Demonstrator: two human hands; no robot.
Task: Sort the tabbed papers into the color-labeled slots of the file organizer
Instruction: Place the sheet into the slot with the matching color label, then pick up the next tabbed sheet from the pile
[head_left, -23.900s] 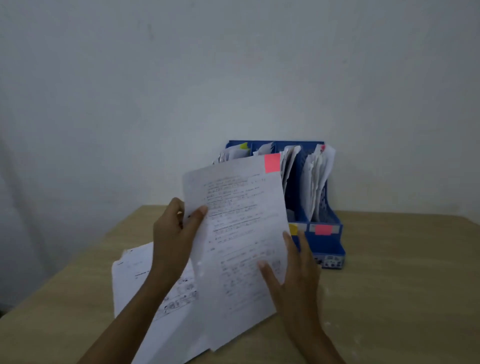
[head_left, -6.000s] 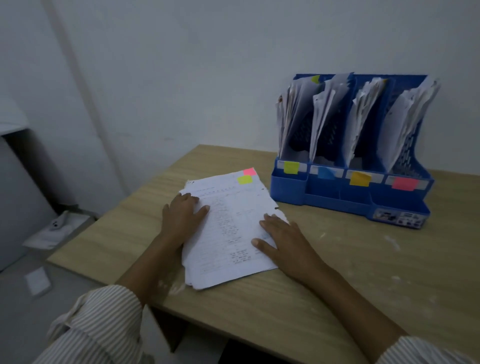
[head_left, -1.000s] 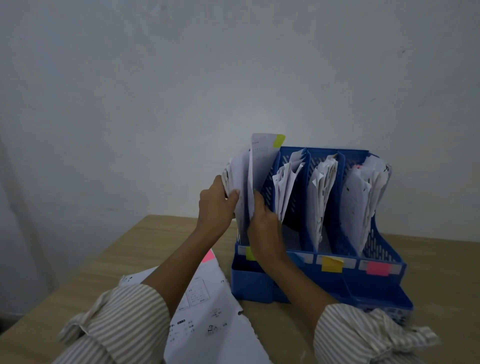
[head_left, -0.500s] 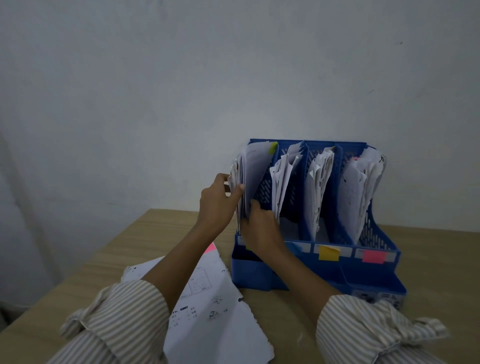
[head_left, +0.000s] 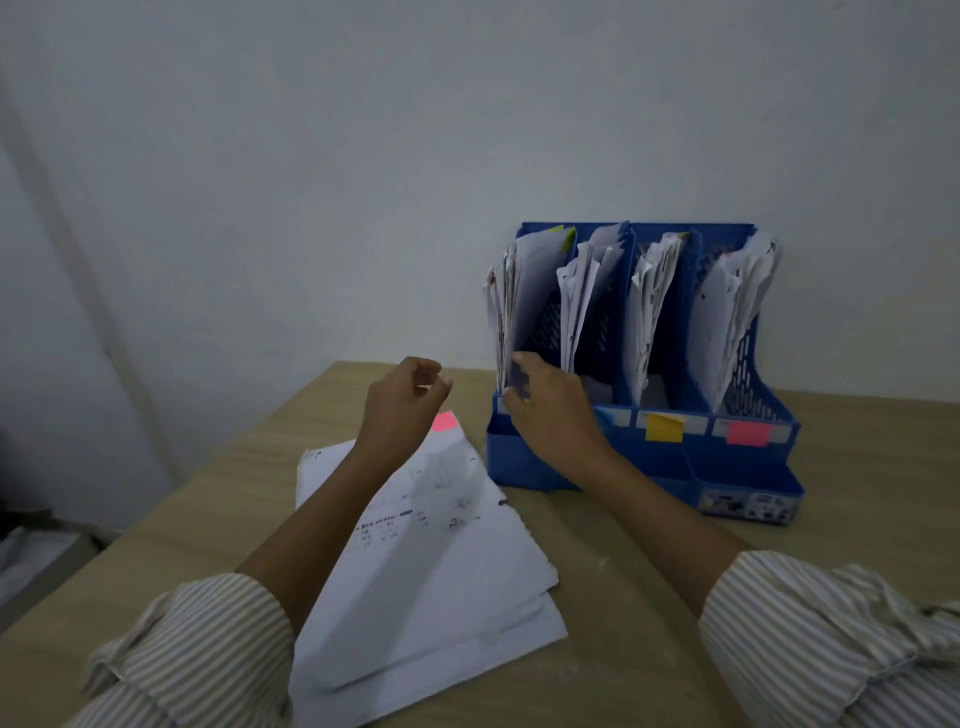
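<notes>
A blue file organizer (head_left: 748, 473) with several paper-filled slots stands on the table against the wall, with yellow (head_left: 664, 427) and pink (head_left: 748, 433) labels showing on its front. A sheet with a green tab (head_left: 535, 291) stands in the leftmost slot. My right hand (head_left: 550, 410) is at that slot's front, fingers on the sheet's lower edge. My left hand (head_left: 402, 410) hovers loosely curled and holds nothing, above a stack of papers (head_left: 431, 561) lying flat, its top sheet carrying a pink tab (head_left: 444, 422).
The wooden table (head_left: 649, 613) runs to a left edge with floor clutter (head_left: 31, 551) beyond. A bare wall rises right behind the organizer. My striped sleeves fill the lower corners.
The green-tabbed sheet has gone fully down into the leftmost slot. My left hand has let go of the slot's papers and pulled back left over the stack. The camera has tilted down.
</notes>
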